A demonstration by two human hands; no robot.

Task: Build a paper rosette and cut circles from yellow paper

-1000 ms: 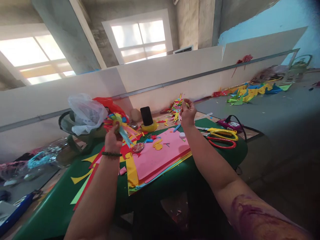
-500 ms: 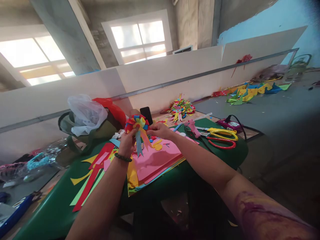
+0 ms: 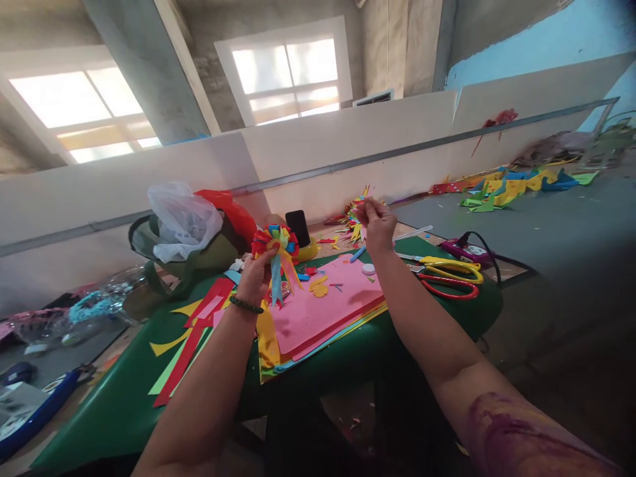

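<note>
A colourful paper rosette [image 3: 275,240] with red, blue and yellow loops and hanging tails is pinched in my left hand [image 3: 254,279], over the left side of a stack of pink paper [image 3: 318,318]. My right hand [image 3: 378,226] is raised away from it, to the right, with thumb and fingertips pressed together. Whatever they may hold is too small to make out. Behind this hand lies a pile of paper rosettes [image 3: 356,213], partly hidden. Yellow paper scraps [image 3: 318,288] and a white round cap [image 3: 368,269] rest on the pink sheets.
Yellow-handled scissors [image 3: 454,262] and red-handled scissors [image 3: 450,286] lie on the green table cover [image 3: 218,397], right. Paper strips [image 3: 181,371] lie left. A phone [image 3: 297,226] stands behind the rosette, near a bag [image 3: 181,262]. A purple device [image 3: 464,250] has a black cable.
My right hand has left the rosette and moved up and right, its fingertips closed. The left hand still holds the rosette. The pink glue gun is now hidden behind my right arm.
</note>
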